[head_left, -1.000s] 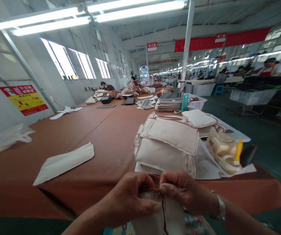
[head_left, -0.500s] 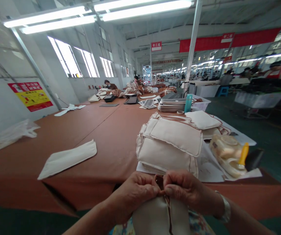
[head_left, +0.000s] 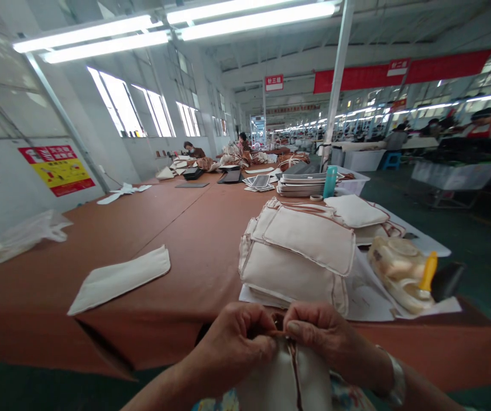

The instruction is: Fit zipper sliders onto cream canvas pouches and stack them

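Note:
A cream piece with a brown-edged slit down its middle [head_left: 271, 379] hangs below my hands at the table's front edge. My left hand [head_left: 239, 342] pinches the brown trim at its top end. Close beside it, my right hand [head_left: 320, 337] pinches the same trim from the right, thumb on top. A silver bracelet [head_left: 396, 377] is on my right wrist. Just beyond my hands lies a stack of cream pieces with brown edges [head_left: 297, 245].
On the brown table [head_left: 194, 245] are a flat cream piece [head_left: 121, 278] at left, a plastic bag [head_left: 25, 237], a tub with a yellow-handled tool [head_left: 429, 274] at right, and a teal bottle [head_left: 330, 181]. People sit farther back.
My left thumb and fingers have shifted slightly on the brown trim, which now shows stretched between my two hands. The view has moved a little.

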